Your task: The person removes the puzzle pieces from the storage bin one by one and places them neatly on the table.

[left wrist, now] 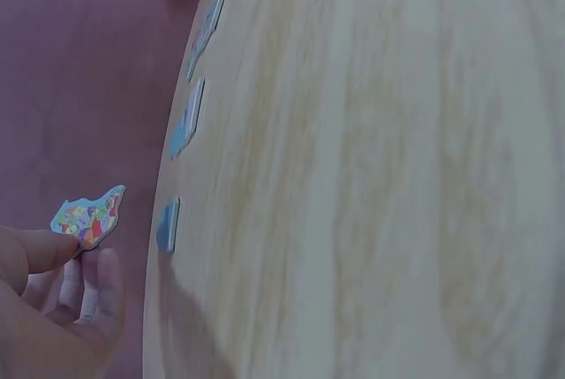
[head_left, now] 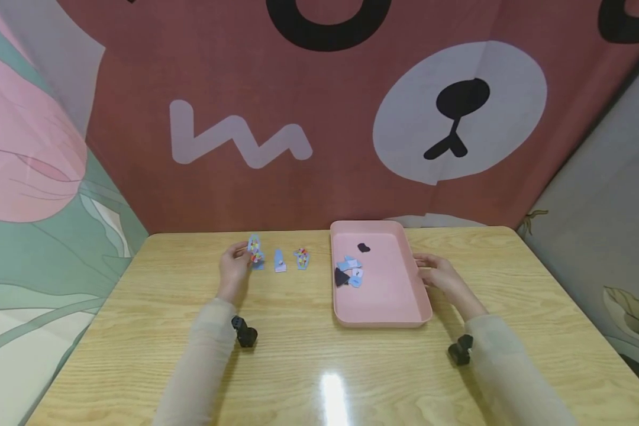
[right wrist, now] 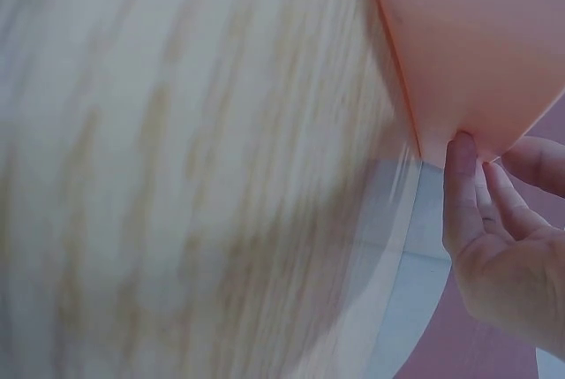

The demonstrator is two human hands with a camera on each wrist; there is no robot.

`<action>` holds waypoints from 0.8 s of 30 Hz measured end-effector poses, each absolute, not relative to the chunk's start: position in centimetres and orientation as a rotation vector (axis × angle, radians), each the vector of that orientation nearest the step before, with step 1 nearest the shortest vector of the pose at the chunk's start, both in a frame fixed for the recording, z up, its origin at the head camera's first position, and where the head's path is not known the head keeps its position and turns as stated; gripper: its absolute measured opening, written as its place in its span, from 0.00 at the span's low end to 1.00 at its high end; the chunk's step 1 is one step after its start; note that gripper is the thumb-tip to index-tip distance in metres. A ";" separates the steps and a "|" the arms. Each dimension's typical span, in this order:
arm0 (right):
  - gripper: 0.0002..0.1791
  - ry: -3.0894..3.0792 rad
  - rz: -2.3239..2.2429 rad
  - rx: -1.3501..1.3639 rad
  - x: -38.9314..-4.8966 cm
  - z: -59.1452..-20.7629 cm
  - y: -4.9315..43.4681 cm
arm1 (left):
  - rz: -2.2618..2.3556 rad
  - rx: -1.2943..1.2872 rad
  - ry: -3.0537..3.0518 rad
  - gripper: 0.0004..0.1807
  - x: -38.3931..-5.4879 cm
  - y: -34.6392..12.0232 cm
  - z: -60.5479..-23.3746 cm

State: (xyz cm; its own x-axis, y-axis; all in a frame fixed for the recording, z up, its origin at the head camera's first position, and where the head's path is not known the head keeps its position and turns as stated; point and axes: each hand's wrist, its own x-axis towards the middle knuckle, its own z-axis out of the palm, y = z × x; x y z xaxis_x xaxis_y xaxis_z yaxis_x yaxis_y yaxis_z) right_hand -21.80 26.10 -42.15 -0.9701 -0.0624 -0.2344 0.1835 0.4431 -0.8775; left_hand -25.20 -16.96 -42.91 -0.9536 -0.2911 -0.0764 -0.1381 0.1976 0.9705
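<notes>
My left hand (head_left: 233, 269) pinches a small flat cut-out piece (left wrist: 88, 218) with a pale blue edge and multicoloured print, between thumb and fingers, raised above the table's far edge. Close by it on the table lies a blue piece (left wrist: 168, 224). Two more stand in the same row to the right: a blue and white piece (head_left: 280, 261) and a colourful printed piece (head_left: 302, 258). At the pink tray (head_left: 383, 296), my right hand (head_left: 442, 277) holds the right side wall, fingers against the outside and thumb by the rim (right wrist: 530, 160).
Inside the tray, several blue and white pieces (head_left: 351, 264) lie in a loose heap with a dark triangular piece (head_left: 341, 277). A small dark piece (head_left: 364, 248) lies apart near the tray's back. A printed cloth (head_left: 245, 195) hangs behind the wooden table (head_left: 293, 355).
</notes>
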 end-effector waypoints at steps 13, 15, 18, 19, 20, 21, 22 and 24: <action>0.31 2.471 -1.536 0.111 -21.8 -42.2 26.1 | -1.844 0.524 -2.301 0.19 -25.0 -19.1 -43.7; 0.31 2.469 -1.538 0.112 -21.9 -42.2 26.2 | -1.840 0.537 -2.298 0.19 -24.9 -19.3 -43.8; 0.31 2.468 -1.538 0.105 -21.9 -42.2 26.2 | -1.838 0.543 -2.291 0.19 -24.9 -19.6 -44.0; 0.31 2.466 -1.540 0.107 -21.9 -42.2 26.2 | -1.832 0.544 -2.290 0.18 -24.9 -19.7 -44.0; 0.31 2.468 -1.539 0.107 -21.9 -42.2 26.2 | -1.815 0.543 -2.296 0.18 -24.9 -19.7 -44.1; 0.31 2.465 -1.541 0.107 -21.9 -42.2 26.2 | -1.803 0.541 -2.302 0.18 -24.9 -19.8 -44.2; 0.31 2.466 -1.540 0.108 -21.9 -42.2 26.2 | -1.794 0.535 -2.308 0.18 -24.9 -19.8 -44.2; 0.31 2.462 -1.543 0.111 -21.8 -42.2 26.2 | -1.769 0.530 -2.327 0.17 -24.8 -20.0 -44.3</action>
